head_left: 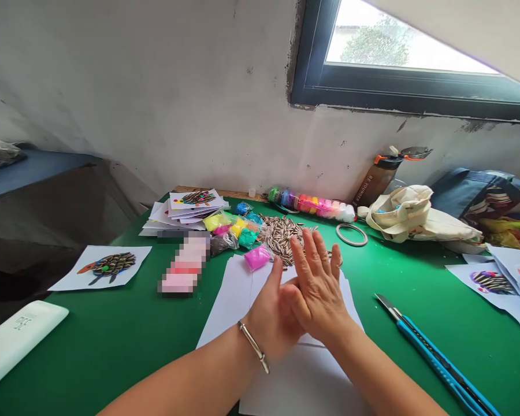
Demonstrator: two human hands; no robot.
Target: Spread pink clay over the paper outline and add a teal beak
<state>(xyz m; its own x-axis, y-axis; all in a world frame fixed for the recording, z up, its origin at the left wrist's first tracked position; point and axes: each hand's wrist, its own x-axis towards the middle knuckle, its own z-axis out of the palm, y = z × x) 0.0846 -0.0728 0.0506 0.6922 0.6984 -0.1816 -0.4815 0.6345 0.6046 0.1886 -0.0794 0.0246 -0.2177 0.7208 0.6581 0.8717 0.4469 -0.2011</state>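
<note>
The left hand [268, 315] and the right hand [325, 294] are pressed together near the centre of the frame, above the white paper sheets [227, 303]. The right hand is flat, with straight fingers; the left hand's fingers are mostly hidden, so I cannot tell whether they are curled, nor whether something lies between the palms. Just beyond the fingers are the pink clay packet [256, 258], on the far edge of the sheets, and the heap of sunflower seeds [281, 234]. At lower right, a strip of green tabletop [385, 268] runs between the sheets and the blue utility knife [433, 353], whose blade is out. At left, more green separates the sheets from the seed-decorated picture [112, 267]. Behind, the wall [199, 115] bounds the tabletop.
</note>
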